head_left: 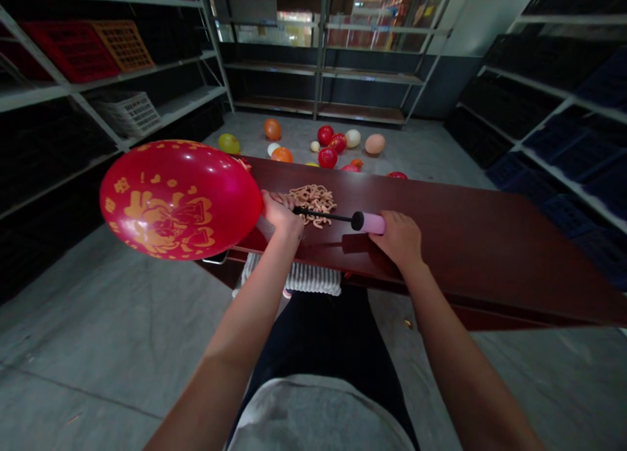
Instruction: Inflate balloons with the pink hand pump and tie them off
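**Holding a red balloon (181, 199) and a pump (368, 223) over the desk (470, 242)**

Clamps the left hand (283, 210) round the narrow end of the big, round-bodied red balloon, at the near end of the pump's black rod (326, 214). Cannot tell exactly how the balloon's mouth meets the pump, with the fingers covering that spot. Wraps the right hand (399, 237) round the outer end of the pump's pink part. Holds the pump almost level above the desktop, with the black rod showing between both hands and the red balloon out to the left, partly past the desk's edge.

Has a loose heap of beige curled pieces (313, 202) lying on the desk, beside the left hand and partly behind the rod. Shows a bit of something red (243, 165) at the far edge of the desk, mostly hidden by the balloon. Faces loose balloons (328, 157) on the floor (416, 157) beyond the desk, in red, orange, yellow, white and peach. Stands or sits, cannot tell which, close to a grey ribbed cushion (313, 279) below the near edge. Looks towards metal shelves (369, 76) along the back, with crates (122, 44) on those at the left.
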